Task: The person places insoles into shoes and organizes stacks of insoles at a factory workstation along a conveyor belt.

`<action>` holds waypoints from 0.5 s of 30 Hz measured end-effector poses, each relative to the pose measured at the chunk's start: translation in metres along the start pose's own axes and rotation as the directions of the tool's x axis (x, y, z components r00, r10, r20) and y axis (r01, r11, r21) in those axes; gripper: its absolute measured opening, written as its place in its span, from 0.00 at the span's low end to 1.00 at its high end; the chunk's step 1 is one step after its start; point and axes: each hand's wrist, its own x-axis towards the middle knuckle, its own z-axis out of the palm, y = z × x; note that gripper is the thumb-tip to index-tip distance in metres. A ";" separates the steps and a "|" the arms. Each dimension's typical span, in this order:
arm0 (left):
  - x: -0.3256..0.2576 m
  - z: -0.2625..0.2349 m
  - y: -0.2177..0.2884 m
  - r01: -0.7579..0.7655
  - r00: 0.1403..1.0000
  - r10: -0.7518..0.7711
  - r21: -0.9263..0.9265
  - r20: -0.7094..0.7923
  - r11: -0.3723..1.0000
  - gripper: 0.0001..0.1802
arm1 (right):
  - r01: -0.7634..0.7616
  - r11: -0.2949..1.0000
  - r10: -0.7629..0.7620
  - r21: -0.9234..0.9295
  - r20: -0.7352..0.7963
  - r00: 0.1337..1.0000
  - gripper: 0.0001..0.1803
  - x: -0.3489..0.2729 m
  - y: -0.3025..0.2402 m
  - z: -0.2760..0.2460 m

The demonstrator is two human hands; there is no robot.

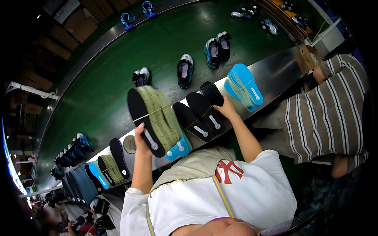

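Note:
My left hand point(142, 141) grips a thick bundle of insoles point(156, 114), raised over the metal ledge. The bundle has a black insole on one face, pale green edges, light blue heels at one end and a thin band around it. My right hand point(227, 108) is closed on the end of a dark insole point(211, 93) lying on the ledge; part of its fingers is hidden. Two black insoles point(201, 114) with white oval marks lie between my hands. Just right of my right hand is a banded stack of light blue insoles point(245, 87).
More insole stacks point(112, 169) line the metal ledge point(275, 72) to the left. Beyond it, the green conveyor point(106, 78) carries black, silver and blue shoes point(185, 70). A person in a striped shirt point(323, 114) stands at the right, near a cardboard box point(308, 59).

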 end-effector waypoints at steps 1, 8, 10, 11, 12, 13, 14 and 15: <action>0.008 0.017 -0.009 0.022 1.000 -0.022 -0.001 0.010 1.000 0.29 | -0.001 0.999 0.000 -0.046 -0.020 1.000 0.41 -0.001 0.003 -0.002; 0.086 0.117 -0.081 0.277 0.958 -0.277 0.003 0.072 0.961 0.26 | 0.004 0.942 -0.007 0.335 0.007 1.000 0.39 -0.016 0.060 -0.034; 0.108 0.126 -0.115 0.288 0.957 -0.289 0.033 0.035 0.957 0.26 | 0.098 0.889 -0.074 0.447 -0.071 0.995 0.39 -0.024 0.065 -0.044; 0.118 0.129 -0.130 0.281 0.959 -0.283 0.065 0.020 0.957 0.27 | 0.060 0.939 -0.038 0.337 -0.071 0.997 0.39 -0.025 0.074 -0.045; 0.147 0.105 -0.159 0.311 0.950 -0.309 0.073 -0.040 0.947 0.32 | 0.024 0.975 -0.007 0.221 -0.079 0.997 0.39 -0.024 0.086 -0.046; 0.151 0.110 -0.170 0.343 0.936 -0.334 0.079 -0.109 0.936 0.38 | -0.021 0.995 0.031 0.102 -0.103 0.994 0.39 -0.024 0.097 -0.048; 0.154 0.114 -0.181 0.246 0.958 -0.228 0.089 -0.172 0.965 0.36 | 0.048 0.991 -0.043 0.123 -0.050 0.998 0.40 -0.024 0.094 -0.051; 0.156 0.116 -0.192 0.145 0.968 -0.120 0.103 -0.222 0.984 0.34 | 0.025 0.990 -0.019 0.139 -0.046 0.999 0.40 -0.026 0.097 -0.049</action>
